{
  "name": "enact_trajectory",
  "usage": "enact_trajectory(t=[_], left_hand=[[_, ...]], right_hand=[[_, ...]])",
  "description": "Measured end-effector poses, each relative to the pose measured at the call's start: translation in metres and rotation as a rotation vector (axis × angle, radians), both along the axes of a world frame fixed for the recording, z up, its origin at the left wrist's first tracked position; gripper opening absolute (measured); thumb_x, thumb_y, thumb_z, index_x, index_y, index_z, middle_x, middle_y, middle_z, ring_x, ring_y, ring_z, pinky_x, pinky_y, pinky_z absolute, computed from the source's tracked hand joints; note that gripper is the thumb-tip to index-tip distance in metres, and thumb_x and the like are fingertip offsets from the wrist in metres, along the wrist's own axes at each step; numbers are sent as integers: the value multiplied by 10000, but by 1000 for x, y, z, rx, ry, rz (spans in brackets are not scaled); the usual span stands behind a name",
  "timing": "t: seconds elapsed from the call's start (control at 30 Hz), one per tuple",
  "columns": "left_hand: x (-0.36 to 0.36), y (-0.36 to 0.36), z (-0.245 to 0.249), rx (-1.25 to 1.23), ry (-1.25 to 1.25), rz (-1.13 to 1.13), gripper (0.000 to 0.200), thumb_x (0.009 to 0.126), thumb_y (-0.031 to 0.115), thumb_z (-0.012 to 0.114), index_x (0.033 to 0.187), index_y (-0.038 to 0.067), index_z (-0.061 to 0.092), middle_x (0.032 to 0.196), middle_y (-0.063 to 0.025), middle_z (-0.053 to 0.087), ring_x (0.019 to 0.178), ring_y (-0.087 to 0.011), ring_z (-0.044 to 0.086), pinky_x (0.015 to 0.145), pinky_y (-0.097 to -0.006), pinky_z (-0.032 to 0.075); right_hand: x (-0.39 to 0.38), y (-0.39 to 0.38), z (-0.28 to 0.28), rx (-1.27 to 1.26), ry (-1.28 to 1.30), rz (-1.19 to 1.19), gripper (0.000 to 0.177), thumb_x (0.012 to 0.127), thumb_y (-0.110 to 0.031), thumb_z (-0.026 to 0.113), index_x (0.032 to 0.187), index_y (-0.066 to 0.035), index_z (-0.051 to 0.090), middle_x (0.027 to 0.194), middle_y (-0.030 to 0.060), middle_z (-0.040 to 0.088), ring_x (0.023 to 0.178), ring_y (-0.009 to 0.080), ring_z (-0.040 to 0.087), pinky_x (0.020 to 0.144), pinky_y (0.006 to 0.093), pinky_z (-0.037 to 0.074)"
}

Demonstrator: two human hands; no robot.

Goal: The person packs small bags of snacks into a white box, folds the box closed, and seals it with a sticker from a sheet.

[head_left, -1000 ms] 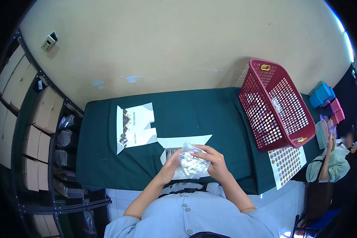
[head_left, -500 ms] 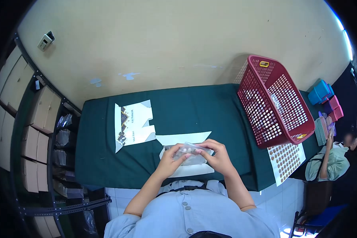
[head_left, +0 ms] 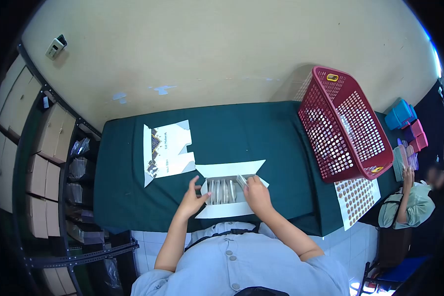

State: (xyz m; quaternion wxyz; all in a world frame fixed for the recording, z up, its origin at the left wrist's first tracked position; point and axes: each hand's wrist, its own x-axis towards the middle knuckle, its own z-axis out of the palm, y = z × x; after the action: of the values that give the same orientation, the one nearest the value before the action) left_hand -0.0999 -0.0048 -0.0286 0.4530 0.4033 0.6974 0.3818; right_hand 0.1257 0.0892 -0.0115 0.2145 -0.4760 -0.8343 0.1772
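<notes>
An open white box (head_left: 224, 211) with raised flaps lies on the green cloth near my body. Several clear plastic packets (head_left: 221, 191) stand upright in a row inside it. At the box's right end my right hand (head_left: 257, 194) pinches one clear packet (head_left: 242, 181), tilted over the opening. My left hand (head_left: 194, 198) is at the left end of the box, fingers apart, its thumb by the leftmost packets. Left of the box, a flat white printed carton (head_left: 170, 148) rests on the cloth.
A tall red perforated basket (head_left: 325, 133) stands at the table's right, above a sheet of round stickers (head_left: 356, 200). Farther right sit plastic containers (head_left: 399, 116) and a person in green (head_left: 409, 204). Shelves with boxes (head_left: 47, 182) line the left side.
Both hands held a clear packet together over the box. Now they have parted: the left has moved left and opened, the right has lowered a packet to the box's right end, exposing the row inside.
</notes>
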Motion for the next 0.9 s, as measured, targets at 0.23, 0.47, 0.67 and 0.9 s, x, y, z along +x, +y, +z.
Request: enact_trajectory(t=[0.23,0.47,0.67,0.9], left_hand=[[25,-14,-22,42,153,-96,652,851,198,606,1405,15,313,1160,-297,584,1056,-445,584,913,-417,456],[27,-14,-19,62,104,-92,681,857,200,599,1430,15,279,1188,-304,566,1122,-424,557,957,-402,429],[22,-9,-21,30,99,-151,685,879,260,581,1439,19,268,1218,-312,547,1159,-418,538,985,-392,411],[17,-9,-10,-42,88,-179,683,897,319,564,1445,35,271,1226,-317,541,1164,-418,535,992,-391,407]], right_hand=[[-22,5,-55,-235,-20,-35,183,798,-59,608,908,57,519,962,263,554,819,456,600,742,496,502],[-15,26,-48,-474,0,-23,303,889,-190,557,815,98,614,804,298,633,817,446,619,782,474,482],[-10,22,-36,-392,-88,-68,280,876,-174,559,799,80,648,803,290,635,778,441,624,754,479,500],[-9,18,-22,-288,-111,-104,243,877,-137,547,813,70,656,777,278,634,752,429,626,730,477,508]])
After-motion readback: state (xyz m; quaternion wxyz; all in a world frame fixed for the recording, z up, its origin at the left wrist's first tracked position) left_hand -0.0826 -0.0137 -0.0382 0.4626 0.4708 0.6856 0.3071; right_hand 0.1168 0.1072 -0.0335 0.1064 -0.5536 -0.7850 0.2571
